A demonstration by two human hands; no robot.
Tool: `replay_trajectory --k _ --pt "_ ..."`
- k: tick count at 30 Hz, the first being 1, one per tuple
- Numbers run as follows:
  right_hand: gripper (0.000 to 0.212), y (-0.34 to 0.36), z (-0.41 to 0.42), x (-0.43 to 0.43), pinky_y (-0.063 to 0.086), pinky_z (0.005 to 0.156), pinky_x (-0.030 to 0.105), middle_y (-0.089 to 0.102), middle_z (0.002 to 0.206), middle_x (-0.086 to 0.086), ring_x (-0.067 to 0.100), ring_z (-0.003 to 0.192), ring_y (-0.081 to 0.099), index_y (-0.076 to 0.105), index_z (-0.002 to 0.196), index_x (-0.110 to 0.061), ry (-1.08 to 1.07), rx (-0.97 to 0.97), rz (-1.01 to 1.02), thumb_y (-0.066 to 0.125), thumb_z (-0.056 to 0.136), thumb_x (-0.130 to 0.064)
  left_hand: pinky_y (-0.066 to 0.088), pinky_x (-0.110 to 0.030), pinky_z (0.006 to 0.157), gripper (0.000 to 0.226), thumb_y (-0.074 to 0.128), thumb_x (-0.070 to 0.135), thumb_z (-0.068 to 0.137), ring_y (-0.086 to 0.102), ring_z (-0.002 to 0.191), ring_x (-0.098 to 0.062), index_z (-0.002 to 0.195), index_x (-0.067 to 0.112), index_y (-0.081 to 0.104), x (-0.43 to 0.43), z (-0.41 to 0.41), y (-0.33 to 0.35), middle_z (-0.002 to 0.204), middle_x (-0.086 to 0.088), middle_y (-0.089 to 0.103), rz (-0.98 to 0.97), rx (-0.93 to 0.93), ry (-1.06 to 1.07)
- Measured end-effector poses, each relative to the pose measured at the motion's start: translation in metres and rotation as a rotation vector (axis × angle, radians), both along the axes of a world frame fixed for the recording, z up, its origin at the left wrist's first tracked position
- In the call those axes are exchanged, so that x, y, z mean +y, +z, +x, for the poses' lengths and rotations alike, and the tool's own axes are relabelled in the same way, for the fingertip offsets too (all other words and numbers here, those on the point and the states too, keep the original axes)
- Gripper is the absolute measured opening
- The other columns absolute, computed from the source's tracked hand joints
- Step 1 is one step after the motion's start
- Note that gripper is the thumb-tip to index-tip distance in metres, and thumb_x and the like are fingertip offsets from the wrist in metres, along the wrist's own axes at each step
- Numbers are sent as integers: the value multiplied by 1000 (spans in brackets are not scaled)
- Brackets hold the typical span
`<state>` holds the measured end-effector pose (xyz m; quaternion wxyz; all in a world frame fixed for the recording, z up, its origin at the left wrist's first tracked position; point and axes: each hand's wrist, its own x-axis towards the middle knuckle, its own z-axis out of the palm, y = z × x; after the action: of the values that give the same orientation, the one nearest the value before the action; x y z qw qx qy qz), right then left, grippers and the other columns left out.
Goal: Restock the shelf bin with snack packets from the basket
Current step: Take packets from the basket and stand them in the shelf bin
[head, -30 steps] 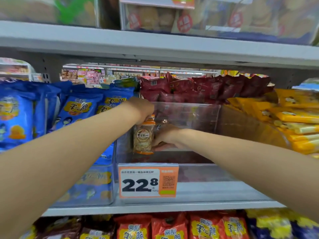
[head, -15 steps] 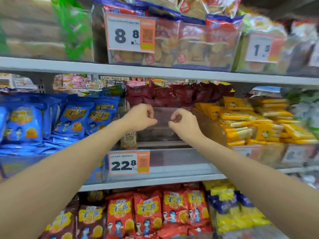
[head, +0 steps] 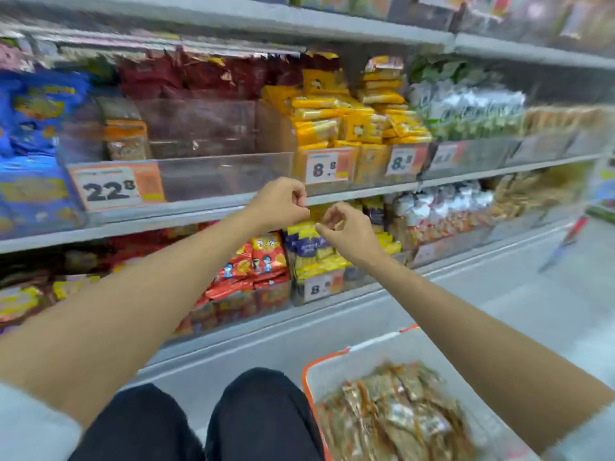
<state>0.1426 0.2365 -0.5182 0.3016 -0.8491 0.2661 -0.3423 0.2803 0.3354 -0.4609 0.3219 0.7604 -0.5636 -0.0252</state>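
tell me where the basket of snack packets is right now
In the head view the basket sits low on the right, on the floor beside the person's right knee, under the right forearm.

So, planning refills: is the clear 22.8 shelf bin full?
Nearly empty: the clear plastic bin shows one orange-topped snack packet, far left.
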Motion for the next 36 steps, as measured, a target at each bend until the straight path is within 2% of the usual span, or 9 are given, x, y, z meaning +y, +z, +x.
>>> replay_trajectory --k 4,7,10,17,21,23,27,32,36 --pt "25 -68 -42 -14 45 67 31 59 70 4 16 65 54 56 73 -21 -116 12 144 75 75 -6 31 -27 52 33 71 9 75 40 49 -3 56 22 47 -24 -40 -70 53 8 47 136 118 -43" --pt "18 -118 -73 -20 43 55 17 55 63 1 2 50 51 58 76 -13 -181 69 288 74 76 -3 34 -26 52 33 73 12 76 43 51 -5 57 22 48 -39 -66 -125 56 7 50 231 204 -77" --pt "14 -173 -101 -27 46 51 23 56 63 0 1 43 53 60 82 -13 -209 206 439 71 79 -5 38 -19 45 27 72 11 76 48 45 -5 59 20 54 -50 -87 -182 55 4 54 323 340 -85" --pt "10 -312 -164 -15 46 59 31 58 69 6 18 60 55 66 91 -1 -262 663 752 65 86 -9 46 -15 43 8 62 13 91 59 48 -4 90 5 63 -39 -121 -299 74 -6 65 638 804 -17" --pt "34 -378 -201 17 47 85 36 55 95 5 25 93 58 64 118 -5 -201 1007 846 63 89 -22 42 -12 40 16 61 3 85 51 39 -5 70 9 62 -21 -123 -341 67 -9 61 733 942 138" --pt "37 -398 -212 36 42 87 37 50 99 5 27 104 56 60 122 -7 -132 1152 907 64 89 -22 42 -13 42 16 61 2 83 51 41 -7 68 8 62 -23 -120 -347 69 -12 61 720 956 147" --pt "14 -425 -210 63 45 84 33 56 90 11 28 98 57 59 101 -7 -18 1364 777 54 95 -18 46 -17 48 10 60 4 86 54 60 -17 78 6 64 -34 -119 -344 78 -13 63 694 1018 157" --pt "21 -442 -204 56 45 66 29 57 81 6 24 81 62 66 95 -3 -159 1226 708 50 96 -17 47 -22 57 11 59 9 90 59 73 -19 80 9 63 -35 -122 -345 83 -11 66 714 1035 112" --pt "23 -407 -189 32 38 58 27 52 74 6 18 65 49 52 87 -8 -336 753 840 38 103 -18 48 -20 52 13 58 8 91 58 66 -17 78 9 61 -33 -122 -341 82 -11 63 711 1035 131"
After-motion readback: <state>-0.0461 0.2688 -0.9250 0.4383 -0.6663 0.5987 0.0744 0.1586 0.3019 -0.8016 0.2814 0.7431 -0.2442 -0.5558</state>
